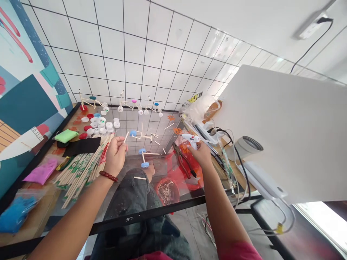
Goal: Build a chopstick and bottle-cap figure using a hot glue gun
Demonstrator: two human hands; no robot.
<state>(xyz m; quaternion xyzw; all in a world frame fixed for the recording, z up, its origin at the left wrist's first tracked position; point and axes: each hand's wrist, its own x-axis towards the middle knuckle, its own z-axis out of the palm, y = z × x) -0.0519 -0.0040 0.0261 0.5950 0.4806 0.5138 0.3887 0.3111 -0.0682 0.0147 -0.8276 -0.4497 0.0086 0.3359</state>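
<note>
Between the thumb and fingers of my left hand (pixel 116 156) is a short wooden stick (pixel 126 138), pointing up. My right hand (pixel 202 154) is wrapped around a white hot glue gun (pixel 191 138), whose nozzle points left. Between the hands, on the glass tabletop, sits a stick frame with two blue bottle caps (pixel 145 164). Just behind it lies another stick frame with a blue cap (pixel 133 133), with loose stick pieces (pixel 157 143) to its right. A pair of pliers (pixel 182 159) rests on red plastic beside my right hand.
Wooden skewers (pixel 84 162) in green-printed wrappers and a pile of bottle caps (pixel 101 124) lie at left. Small stick-and-cap models (pixel 134 104) line the back edge. A red container (pixel 168 192) with stick pieces shows near the front. Cables (pixel 235 148) run at right.
</note>
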